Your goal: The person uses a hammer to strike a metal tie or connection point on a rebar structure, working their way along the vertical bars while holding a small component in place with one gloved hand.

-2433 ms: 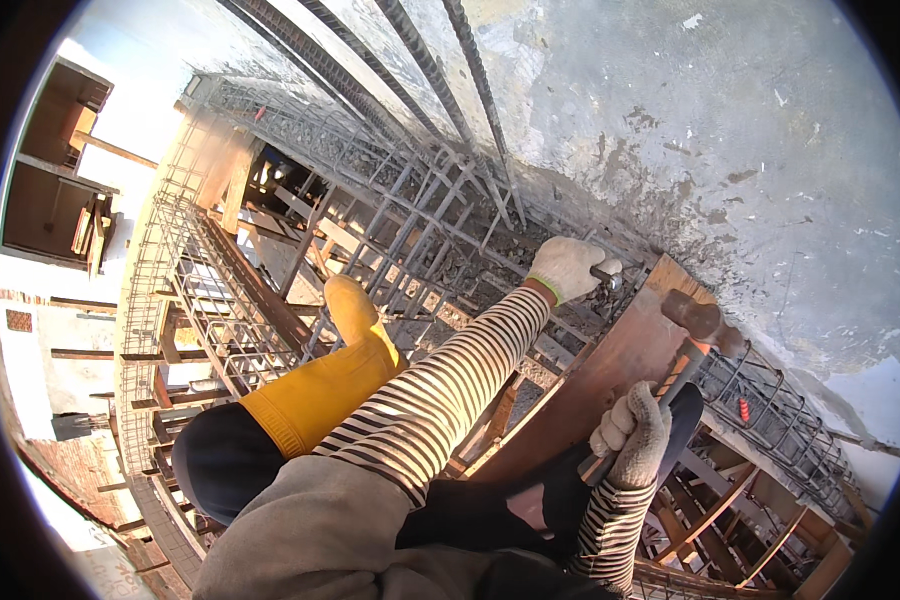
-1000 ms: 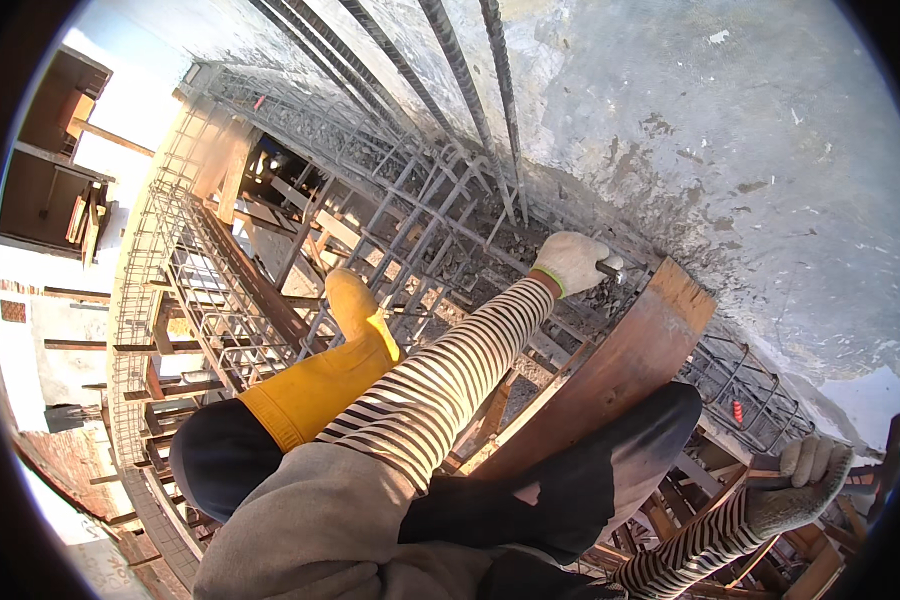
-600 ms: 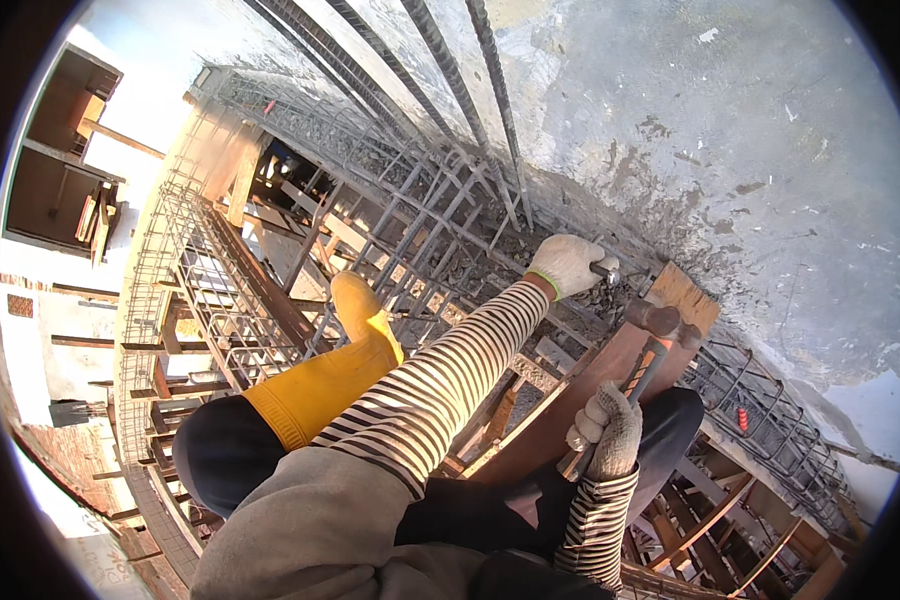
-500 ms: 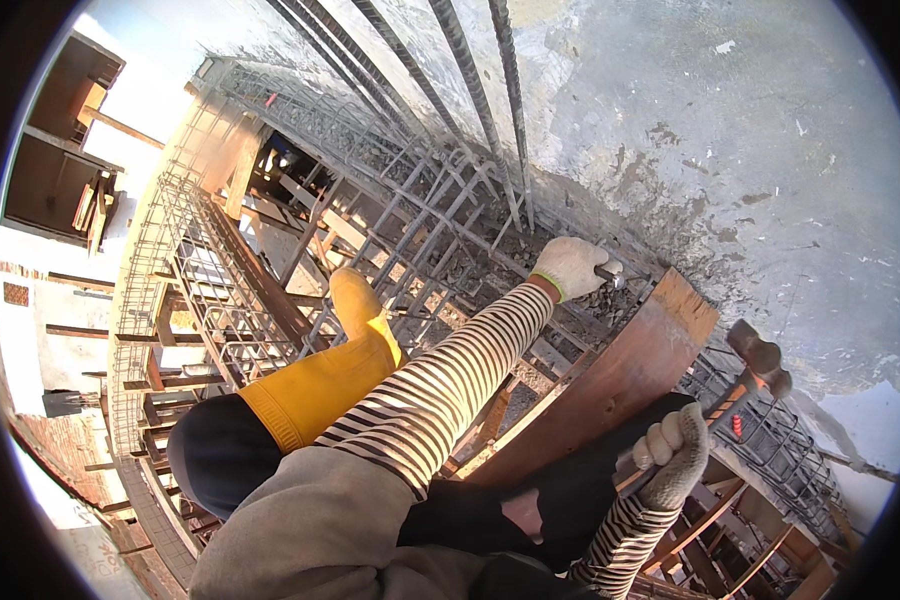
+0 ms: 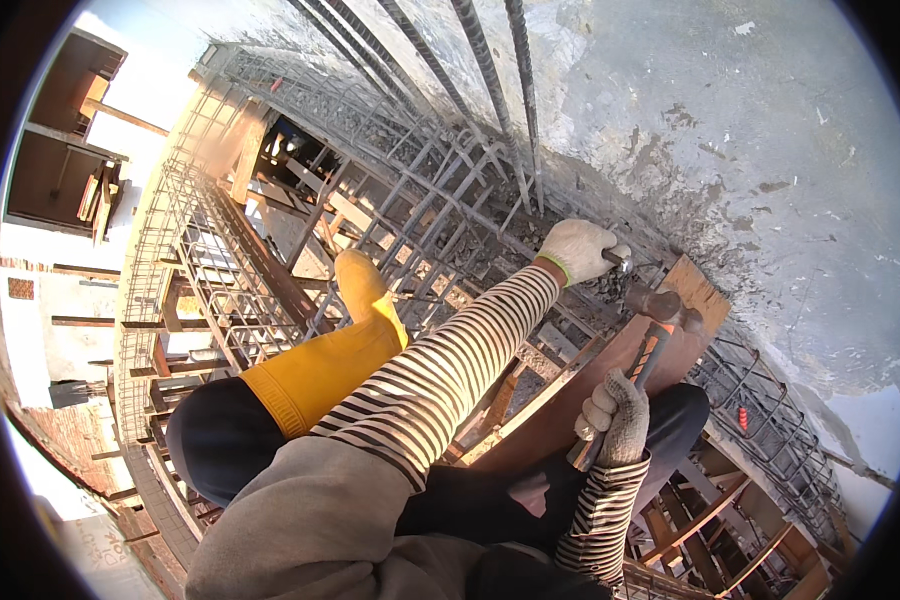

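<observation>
My left hand (image 5: 578,250), in a white knitted glove, is closed round a short dark metal chisel (image 5: 618,262), against the rough concrete at the foot of the wall. Most of the chisel is hidden by the fingers and rubble. My right hand (image 5: 618,415), gloved too, grips a hammer by its black and orange handle (image 5: 652,352). The steel hammer head (image 5: 660,304) is in front of a wooden board (image 5: 590,375), a short way from the chisel. Both forearms wear black-and-white striped sleeves.
Thick upright rebars (image 5: 485,70) rise along the grey concrete wall (image 5: 730,120). A rebar cage (image 5: 410,200) runs along its base, with gaps between the bars. My yellow boot (image 5: 360,290) rests among them. Another rebar cage (image 5: 770,410) lies right; timber framing (image 5: 700,530) shows below.
My right hand has moved up and left with the hammer, bringing its head close to my left hand. The left hand keeps hold of the chisel; the view has shifted slightly.
</observation>
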Demonstrator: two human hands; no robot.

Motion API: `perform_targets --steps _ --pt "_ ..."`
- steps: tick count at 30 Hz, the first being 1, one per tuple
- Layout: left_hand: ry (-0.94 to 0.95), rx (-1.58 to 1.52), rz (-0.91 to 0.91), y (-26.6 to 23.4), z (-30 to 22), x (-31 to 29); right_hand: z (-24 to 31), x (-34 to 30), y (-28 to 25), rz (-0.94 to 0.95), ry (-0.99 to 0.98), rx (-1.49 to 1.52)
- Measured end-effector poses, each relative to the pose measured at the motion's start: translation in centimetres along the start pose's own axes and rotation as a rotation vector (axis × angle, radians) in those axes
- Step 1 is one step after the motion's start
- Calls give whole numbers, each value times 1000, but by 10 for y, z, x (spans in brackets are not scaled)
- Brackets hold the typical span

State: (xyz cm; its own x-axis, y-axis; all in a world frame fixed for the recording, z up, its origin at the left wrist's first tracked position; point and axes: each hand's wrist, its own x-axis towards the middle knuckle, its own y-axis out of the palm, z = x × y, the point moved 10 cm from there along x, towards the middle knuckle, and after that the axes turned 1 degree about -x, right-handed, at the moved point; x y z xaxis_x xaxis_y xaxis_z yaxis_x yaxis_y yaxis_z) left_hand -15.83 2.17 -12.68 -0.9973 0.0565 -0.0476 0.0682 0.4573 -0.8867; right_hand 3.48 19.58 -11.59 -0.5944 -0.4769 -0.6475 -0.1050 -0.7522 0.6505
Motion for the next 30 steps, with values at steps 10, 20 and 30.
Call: perform_targets --steps 10,20,30 --pt "-27 -50 39 9 1 -6 273 -184 -12 118 -1225 -193" --pt "-53 -33 93 4 14 1 6 -8 15 135 -5 104" --pt "-51 -35 43 -9 3 -5 261 -185 -11 -401 -1462 -332"
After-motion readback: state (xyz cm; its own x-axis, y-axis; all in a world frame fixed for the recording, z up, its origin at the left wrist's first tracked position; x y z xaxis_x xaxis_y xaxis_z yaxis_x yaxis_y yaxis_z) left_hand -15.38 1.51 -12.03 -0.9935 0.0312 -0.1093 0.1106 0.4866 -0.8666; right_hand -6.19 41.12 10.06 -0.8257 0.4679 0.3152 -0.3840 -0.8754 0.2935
